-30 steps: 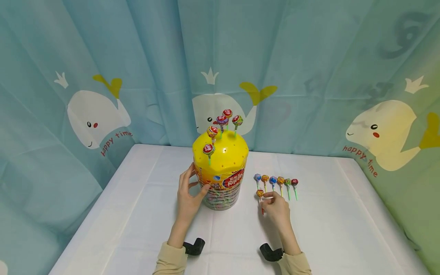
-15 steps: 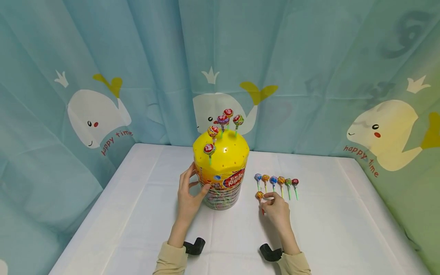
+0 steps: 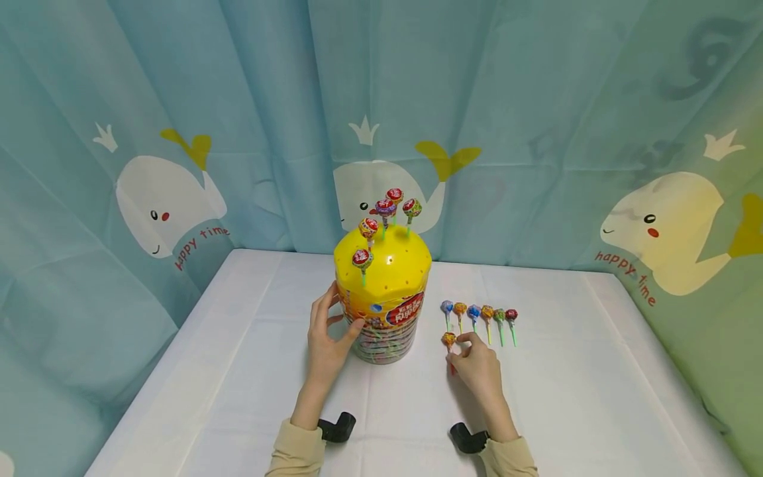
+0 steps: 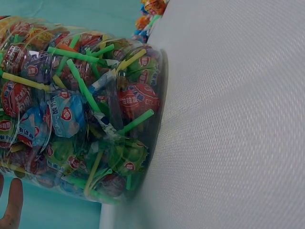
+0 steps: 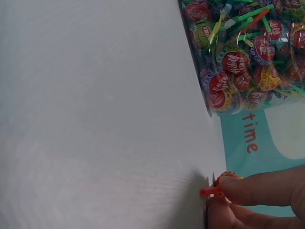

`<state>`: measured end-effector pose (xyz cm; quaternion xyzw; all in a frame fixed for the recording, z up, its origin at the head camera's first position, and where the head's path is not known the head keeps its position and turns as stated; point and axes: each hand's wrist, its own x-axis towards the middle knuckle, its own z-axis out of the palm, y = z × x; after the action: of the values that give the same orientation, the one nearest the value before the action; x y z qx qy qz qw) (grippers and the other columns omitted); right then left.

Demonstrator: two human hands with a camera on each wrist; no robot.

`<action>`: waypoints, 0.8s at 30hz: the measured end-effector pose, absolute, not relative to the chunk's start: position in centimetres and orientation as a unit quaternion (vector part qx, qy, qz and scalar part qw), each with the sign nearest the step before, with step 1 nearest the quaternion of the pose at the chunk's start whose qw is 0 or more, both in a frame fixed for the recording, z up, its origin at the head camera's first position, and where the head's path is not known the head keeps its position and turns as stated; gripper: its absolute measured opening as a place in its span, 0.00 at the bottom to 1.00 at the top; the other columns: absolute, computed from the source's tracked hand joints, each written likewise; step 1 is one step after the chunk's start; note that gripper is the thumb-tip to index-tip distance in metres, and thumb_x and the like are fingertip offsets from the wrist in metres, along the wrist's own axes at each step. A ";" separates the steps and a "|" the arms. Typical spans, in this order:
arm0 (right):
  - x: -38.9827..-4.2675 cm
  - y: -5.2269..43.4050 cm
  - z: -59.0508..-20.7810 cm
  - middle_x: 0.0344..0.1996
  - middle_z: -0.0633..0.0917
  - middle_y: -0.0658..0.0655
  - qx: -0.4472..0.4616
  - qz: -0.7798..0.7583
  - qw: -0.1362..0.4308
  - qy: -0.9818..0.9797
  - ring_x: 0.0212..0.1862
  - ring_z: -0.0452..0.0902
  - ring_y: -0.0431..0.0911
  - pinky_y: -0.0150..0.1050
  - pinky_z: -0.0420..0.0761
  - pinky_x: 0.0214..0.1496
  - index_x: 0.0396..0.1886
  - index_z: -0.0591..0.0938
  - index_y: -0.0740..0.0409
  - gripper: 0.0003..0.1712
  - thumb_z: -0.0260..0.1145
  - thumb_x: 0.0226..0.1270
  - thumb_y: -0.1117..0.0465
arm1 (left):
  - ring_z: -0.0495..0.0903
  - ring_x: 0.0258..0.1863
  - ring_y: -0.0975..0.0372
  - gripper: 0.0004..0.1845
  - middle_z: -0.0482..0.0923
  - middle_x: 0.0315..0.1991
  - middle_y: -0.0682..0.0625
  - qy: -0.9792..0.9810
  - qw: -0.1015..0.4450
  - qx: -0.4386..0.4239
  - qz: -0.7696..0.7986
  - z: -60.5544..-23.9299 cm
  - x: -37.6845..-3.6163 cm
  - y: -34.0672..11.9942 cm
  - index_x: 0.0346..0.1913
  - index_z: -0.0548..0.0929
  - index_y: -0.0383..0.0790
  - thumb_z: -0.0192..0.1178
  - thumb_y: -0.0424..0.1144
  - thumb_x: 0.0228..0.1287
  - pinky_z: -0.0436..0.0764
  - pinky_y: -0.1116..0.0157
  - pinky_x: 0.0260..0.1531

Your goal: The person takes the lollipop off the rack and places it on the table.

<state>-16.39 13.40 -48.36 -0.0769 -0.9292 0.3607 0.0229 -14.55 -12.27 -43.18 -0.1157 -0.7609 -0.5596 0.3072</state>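
Note:
In the head view a clear jar [image 3: 384, 346] full of wrapped lollipops stands upright under a yellow lid [image 3: 401, 262] dotted with small holes. Several lollipops [image 3: 368, 228] stick up from the lid's left and back part. My left hand [image 3: 325, 348] holds the jar's left side, thumb toward the front. To the right of the jar, my right hand [image 3: 480, 368] pinches the stick of an orange-wrapped lollipop [image 3: 449, 339], low over the table. Its red stick end [image 5: 209, 191] shows past my fingertips in the right wrist view.
Just beyond my right hand, a row of several lollipops [image 3: 474, 313] lies on the white-covered table [image 3: 262, 331]. A blue curtain [image 3: 268, 99] with whale prints hangs behind the table. Black curved pieces [image 3: 337, 428] sit at both wrists.
My right hand has shifted slightly left with the orange-wrapped lollipop. My left hand and the jar look unchanged.

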 end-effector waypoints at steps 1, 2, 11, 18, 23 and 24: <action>-16.4 13.4 -48.3 0.18 0.82 0.53 -0.076 0.361 0.023 -0.929 0.17 0.71 0.41 0.35 0.66 0.21 0.46 0.80 0.63 0.19 0.69 0.53 0.62 | 0.68 0.57 0.49 0.39 0.68 0.59 0.31 -0.761 0.307 -0.116 -0.560 -43.2 -14.6 -12.3 0.69 0.63 0.29 0.66 0.27 0.53 0.77 0.45 0.45; -16.4 13.4 -48.2 0.18 0.82 0.53 -0.077 0.362 0.022 -0.929 0.17 0.72 0.41 0.34 0.67 0.21 0.46 0.80 0.63 0.19 0.69 0.53 0.62 | 0.68 0.57 0.49 0.39 0.68 0.59 0.31 -0.761 0.307 -0.116 -0.560 -43.2 -14.6 -12.3 0.69 0.63 0.29 0.66 0.27 0.53 0.77 0.45 0.45; -16.4 13.5 -47.5 0.21 0.83 0.55 -0.087 0.370 0.022 -0.925 0.19 0.73 0.42 0.35 0.68 0.22 0.47 0.80 0.62 0.19 0.69 0.55 0.61 | 0.68 0.57 0.49 0.40 0.68 0.59 0.31 -0.762 0.301 -0.112 -0.562 -43.2 -14.6 -12.3 0.69 0.63 0.30 0.66 0.25 0.52 0.77 0.45 0.45; -16.4 13.5 -46.7 0.23 0.84 0.56 -0.087 0.371 0.029 -0.924 0.21 0.74 0.43 0.35 0.68 0.23 0.46 0.80 0.61 0.18 0.69 0.56 0.59 | 0.68 0.57 0.50 0.39 0.67 0.59 0.32 -0.763 0.297 -0.109 -0.564 -43.3 -14.6 -12.4 0.70 0.63 0.31 0.66 0.27 0.53 0.77 0.44 0.46; -16.2 13.2 -46.0 0.22 0.85 0.56 -0.063 0.376 0.059 -0.923 0.21 0.74 0.42 0.34 0.68 0.23 0.45 0.81 0.61 0.16 0.69 0.56 0.60 | 0.68 0.57 0.50 0.39 0.68 0.59 0.32 -0.764 0.300 -0.110 -0.561 -43.4 -14.6 -12.3 0.70 0.63 0.31 0.66 0.27 0.53 0.78 0.44 0.46; -16.2 13.1 -45.8 0.22 0.85 0.55 -0.058 0.376 0.068 -0.922 0.21 0.74 0.41 0.34 0.69 0.23 0.44 0.82 0.61 0.16 0.69 0.56 0.60 | 0.68 0.57 0.50 0.39 0.68 0.59 0.32 -0.763 0.301 -0.111 -0.561 -43.3 -14.6 -12.3 0.70 0.63 0.31 0.66 0.27 0.53 0.78 0.44 0.45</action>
<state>-16.19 13.09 -45.79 -0.0584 -0.9225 0.3756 0.0677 -14.64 -12.33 -43.33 -0.1109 -0.7634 -0.5606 0.3010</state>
